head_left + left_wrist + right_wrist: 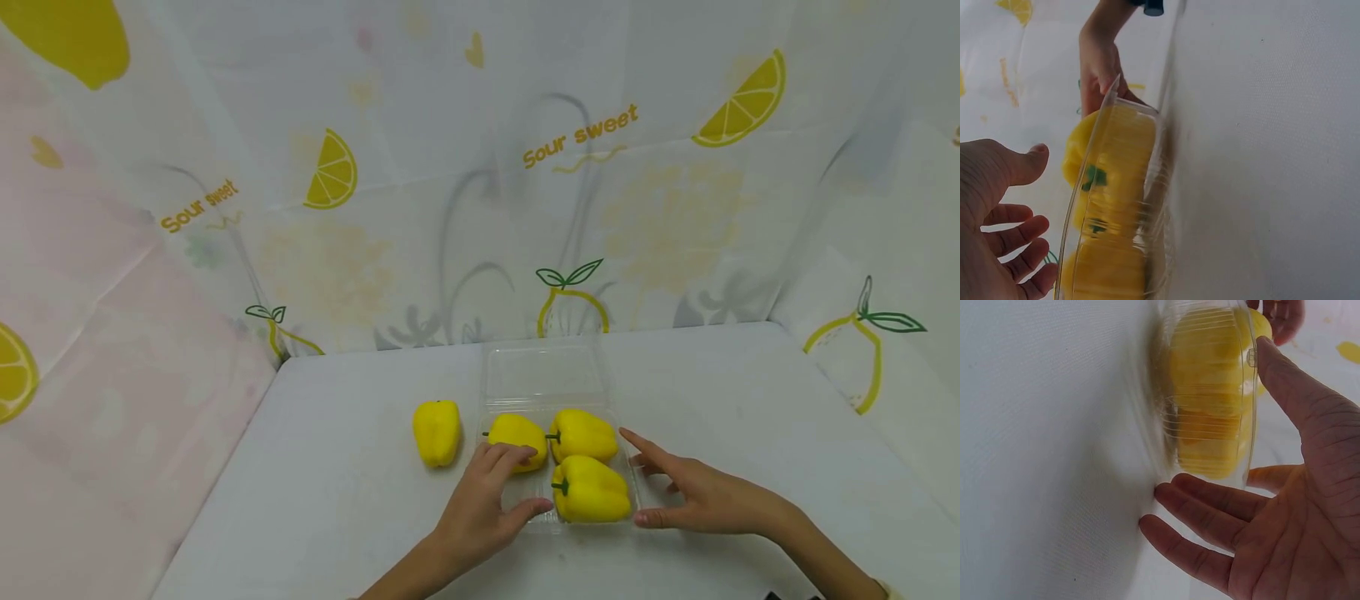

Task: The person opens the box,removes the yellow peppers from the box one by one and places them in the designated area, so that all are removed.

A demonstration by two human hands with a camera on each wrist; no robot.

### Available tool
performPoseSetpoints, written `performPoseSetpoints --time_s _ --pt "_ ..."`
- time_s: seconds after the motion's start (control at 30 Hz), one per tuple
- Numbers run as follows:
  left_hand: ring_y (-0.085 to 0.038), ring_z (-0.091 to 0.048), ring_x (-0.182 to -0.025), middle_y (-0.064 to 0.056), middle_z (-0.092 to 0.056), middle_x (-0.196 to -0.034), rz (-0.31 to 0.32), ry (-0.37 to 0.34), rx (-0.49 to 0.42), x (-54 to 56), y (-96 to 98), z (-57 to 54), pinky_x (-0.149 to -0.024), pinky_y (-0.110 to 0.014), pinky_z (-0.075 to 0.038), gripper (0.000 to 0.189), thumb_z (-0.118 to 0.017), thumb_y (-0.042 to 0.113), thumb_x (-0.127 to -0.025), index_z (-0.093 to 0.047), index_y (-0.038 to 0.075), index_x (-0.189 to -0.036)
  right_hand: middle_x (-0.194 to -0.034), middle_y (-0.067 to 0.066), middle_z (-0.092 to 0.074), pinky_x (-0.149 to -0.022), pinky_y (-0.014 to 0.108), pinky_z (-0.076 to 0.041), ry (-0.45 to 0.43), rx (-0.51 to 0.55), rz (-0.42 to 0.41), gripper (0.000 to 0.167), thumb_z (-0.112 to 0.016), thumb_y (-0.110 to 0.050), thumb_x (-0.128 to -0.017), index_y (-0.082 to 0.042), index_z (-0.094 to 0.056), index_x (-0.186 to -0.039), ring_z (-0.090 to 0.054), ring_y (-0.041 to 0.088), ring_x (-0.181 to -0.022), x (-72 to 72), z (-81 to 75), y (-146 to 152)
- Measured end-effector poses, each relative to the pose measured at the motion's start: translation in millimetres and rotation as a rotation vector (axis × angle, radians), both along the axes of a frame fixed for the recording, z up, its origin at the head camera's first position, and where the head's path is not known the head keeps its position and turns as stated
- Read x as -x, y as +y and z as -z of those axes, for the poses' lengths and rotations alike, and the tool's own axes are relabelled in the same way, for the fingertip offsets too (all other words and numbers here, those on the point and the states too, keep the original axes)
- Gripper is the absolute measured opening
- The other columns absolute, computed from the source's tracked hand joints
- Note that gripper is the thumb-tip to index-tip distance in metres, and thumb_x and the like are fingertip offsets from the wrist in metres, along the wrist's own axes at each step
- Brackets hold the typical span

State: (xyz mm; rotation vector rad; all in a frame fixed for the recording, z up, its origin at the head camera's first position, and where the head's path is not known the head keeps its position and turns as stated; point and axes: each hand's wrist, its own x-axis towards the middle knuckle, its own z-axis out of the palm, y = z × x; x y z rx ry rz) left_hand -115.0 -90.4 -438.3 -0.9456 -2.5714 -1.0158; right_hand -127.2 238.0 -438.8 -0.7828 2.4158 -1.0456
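White fabric-like surface on the table (330,500) carries a clear plastic box (546,525), its lid (546,373) laid back on the far side and three yellow peppers (592,492) inside, stems pointing left. Both hands grip nothing: the left hand (480,507) has loosely bent fingers over the box's left pepper, the right hand (693,493) spreads its fingers beside the right wall. The loose pepper (437,433) lies left of the box, long axis front to back, nearer the left hand.
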Motion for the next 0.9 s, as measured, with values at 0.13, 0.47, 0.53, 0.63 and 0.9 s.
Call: performPoseSetpoints --time_s 0.13,0.47,0.53,0.63,0.9 --pt "-0.010 -0.048 -0.104 0.004 -0.059 -0.117 0.011 0.017 0.011 -1.1 5.2 1.9 -0.089 -0.025 -0.046 0.053 -0.078 0.041 -0.084 -0.059 0.014 -0.125 -0.138 0.023 -0.049 -0.086 0.042 -0.052 -0.007 -0.004 0.001 0.097 -0.070 -0.041 -0.091 -0.016 -0.006 -0.159 -0.054 0.038 -0.116 0.2 0.7 -1" --pt "-0.009 -0.048 -0.101 0.005 -0.059 -0.113 -0.015 0.019 0.023 -2.1 14.2 5.5 -0.086 -0.025 -0.046 0.055 -0.076 0.048 -0.083 -0.058 0.017 -0.125 -0.136 0.021 -0.051 -0.085 0.041 -0.052 -0.003 -0.016 -0.003 0.097 -0.070 -0.041 -0.091 -0.015 -0.005 -0.159 -0.054 0.036 -0.114 -0.8 -1.0 0" --pt "-0.009 -0.048 -0.100 0.004 -0.060 -0.112 -0.022 0.036 0.027 -2.1 15.7 6.1 -0.085 -0.024 -0.046 0.056 -0.076 0.049 -0.082 -0.058 0.016 -0.125 -0.136 0.021 -0.051 -0.085 0.042 -0.052 0.001 -0.015 -0.004 0.097 -0.069 -0.041 -0.091 -0.015 -0.005 -0.159 -0.054 0.037 -0.114 -0.8 -0.6 0" --pt "-0.010 -0.049 -0.099 0.003 -0.060 -0.110 -0.034 0.054 0.034 -2.2 18.4 6.1 -0.085 -0.024 -0.046 0.060 -0.076 0.050 -0.081 -0.059 0.013 -0.125 -0.137 0.022 -0.051 -0.085 0.042 -0.052 0.009 -0.018 -0.004 0.097 -0.069 -0.043 -0.091 -0.015 -0.006 -0.159 -0.054 0.037 -0.114 -0.8 -0.2 0" --pt "-0.009 -0.047 -0.098 0.004 -0.058 -0.108 -0.047 -0.003 0.060 -4.4 28.3 4.5 -0.082 -0.023 -0.045 0.064 -0.075 0.053 -0.080 -0.057 0.014 -0.128 -0.137 0.021 -0.052 -0.084 0.040 -0.052 0.017 -0.010 -0.009 0.098 -0.069 -0.045 -0.091 -0.016 -0.006 -0.159 -0.054 0.037 -0.115 -0.9 0.3 0"
